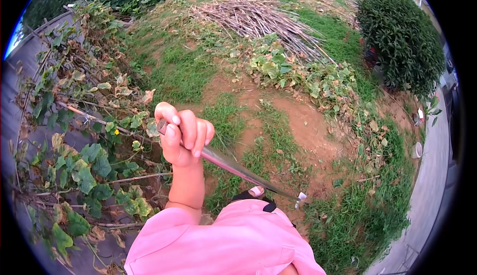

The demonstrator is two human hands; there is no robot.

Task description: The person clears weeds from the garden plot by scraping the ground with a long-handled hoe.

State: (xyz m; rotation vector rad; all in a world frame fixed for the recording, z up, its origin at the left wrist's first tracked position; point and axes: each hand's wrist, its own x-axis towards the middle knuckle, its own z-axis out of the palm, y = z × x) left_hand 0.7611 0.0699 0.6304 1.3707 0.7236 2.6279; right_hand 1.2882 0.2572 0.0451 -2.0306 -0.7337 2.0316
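My left hand is raised left of centre, its fingers wrapped round the upper end of a long, thin metallic pole. The pole slants down to the right across the front of my pink shirt. A small white piece shows at its lower end, near the ground by my foot. Left of this hand are climbing vines with partly dried leaves. My right hand is out of view; only a little skin shows at the bottom edge, below the shirt.
Dry stalks lie heaped at the top middle, with wilting vines below them. A round green bush stands at the upper right. Along the right runs a concrete strip, with a white container beside it. Grass and bare soil lie ahead.
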